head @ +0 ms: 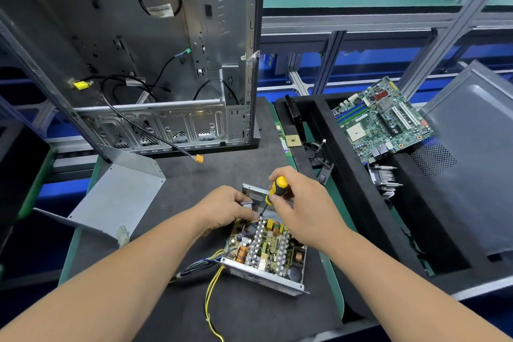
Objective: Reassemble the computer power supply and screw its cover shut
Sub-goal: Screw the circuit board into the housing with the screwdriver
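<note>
Head view: power supply (266, 255) lying open near the middle of a dark bench mat (194, 314), circuit board with coils, capacitors and finned heat sinks exposed, perforated metal wall along the near edge. Yellow and dark wires (211, 283) trailing out of its left side across the mat. Right hand (302, 208) wrapped round a yellow-and-black screwdriver (274, 189), shaft angled down and leftward, tip meeting the far end of the board. Left hand (224, 208) curled at that same far corner, fingertips pinched right beside the screwdriver tip; what sits between them too small to tell. Grey metal cover (116, 200) lying apart to the left on the mat, folded side raised, white connector (123, 232) by its near edge. Stripped computer case (133, 58) standing upright behind, loose cables hanging inside. Green motherboard (381, 119) propped in a black foam tray (358, 189) to the right, dark side panel (472, 153) leaning beyond it.
</note>
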